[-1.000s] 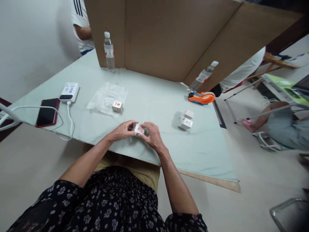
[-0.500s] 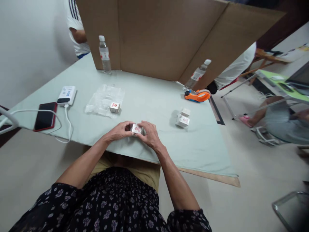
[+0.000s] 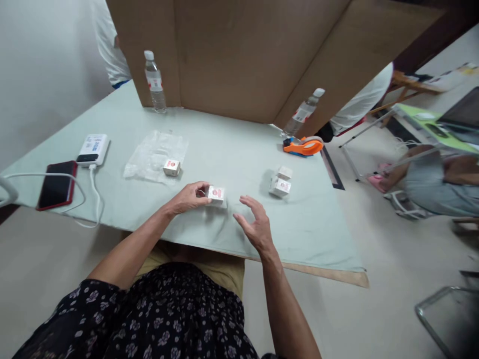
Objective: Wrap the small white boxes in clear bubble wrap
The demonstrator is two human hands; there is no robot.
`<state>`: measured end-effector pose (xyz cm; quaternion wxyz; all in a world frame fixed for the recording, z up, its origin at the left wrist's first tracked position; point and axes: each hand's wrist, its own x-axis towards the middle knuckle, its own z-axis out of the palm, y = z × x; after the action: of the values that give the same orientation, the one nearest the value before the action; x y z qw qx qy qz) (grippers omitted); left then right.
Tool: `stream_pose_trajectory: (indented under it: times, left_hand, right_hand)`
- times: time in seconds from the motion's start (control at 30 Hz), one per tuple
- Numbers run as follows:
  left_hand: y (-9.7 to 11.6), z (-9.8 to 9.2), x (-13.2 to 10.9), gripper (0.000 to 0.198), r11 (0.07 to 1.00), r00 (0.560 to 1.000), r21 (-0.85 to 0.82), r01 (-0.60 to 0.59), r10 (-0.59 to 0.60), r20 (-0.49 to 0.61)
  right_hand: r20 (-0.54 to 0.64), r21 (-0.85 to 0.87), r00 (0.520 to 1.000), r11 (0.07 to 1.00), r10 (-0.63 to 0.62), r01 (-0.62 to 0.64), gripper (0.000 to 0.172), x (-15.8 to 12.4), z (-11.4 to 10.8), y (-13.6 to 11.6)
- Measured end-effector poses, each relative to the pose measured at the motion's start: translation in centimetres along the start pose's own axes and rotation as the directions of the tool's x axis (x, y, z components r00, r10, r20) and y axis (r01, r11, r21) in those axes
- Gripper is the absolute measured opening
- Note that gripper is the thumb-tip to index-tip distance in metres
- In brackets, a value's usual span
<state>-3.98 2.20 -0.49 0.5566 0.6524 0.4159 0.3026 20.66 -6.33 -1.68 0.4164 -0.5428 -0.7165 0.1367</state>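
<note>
My left hand [image 3: 190,197] grips the left side of a small white box with red print [image 3: 216,194], near the front of the table. Clear film seems to hang around the box's lower edge. To the right of it, my right hand [image 3: 256,224] is apart from the box, fingers spread and holding nothing. A similar small box [image 3: 172,168] rests on the edge of a clear plastic sheet [image 3: 149,158] at the left. Further right, two more small boxes sit close together, a front one [image 3: 280,187] and one behind [image 3: 285,173].
An orange tape dispenser [image 3: 304,146] lies at the right edge. Two water bottles, left [image 3: 154,82] and right [image 3: 302,113], stand by a cardboard screen [image 3: 243,60]. A white power bank [image 3: 93,149], its cable and a phone [image 3: 57,185] lie left. People sit beyond the table.
My right hand has let go of the small box and moved right, its fingers opening. My left hand still holds the box, which has shifted slightly right.
</note>
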Motion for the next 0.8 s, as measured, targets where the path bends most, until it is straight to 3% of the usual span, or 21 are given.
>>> stream_pose_trajectory:
  times: [0.23,0.43,0.63,0.8]
  left_hand:
    - [2.1,3.6,10.8,0.045,0.997,0.995,-0.007,-0.082,0.083,0.064]
    - [2.4,7.4,19.7,0.046,0.995,0.992,-0.018,-0.098,0.099,0.075]
    - [0.9,10.4,23.4,0.05,0.995,0.988,-0.042,-0.093,0.097,0.12]
    - [1.0,11.2,23.3,0.079,0.992,0.988,-0.025,-0.12,0.122,0.1]
  right_hand:
    - [-0.101,-0.022,0.984,0.989,0.144,-0.147,0.023,-5.9,-2.0,2.5]
    - [-0.156,-0.015,0.97,0.982,0.184,-0.188,0.017,-8.1,-2.2,2.3]
    - [-0.143,-0.079,0.975,0.979,0.173,-0.185,0.017,-7.9,-2.0,1.8]
    - [-0.132,-0.095,0.979,0.981,0.156,-0.169,0.016,-8.1,-2.1,2.2]
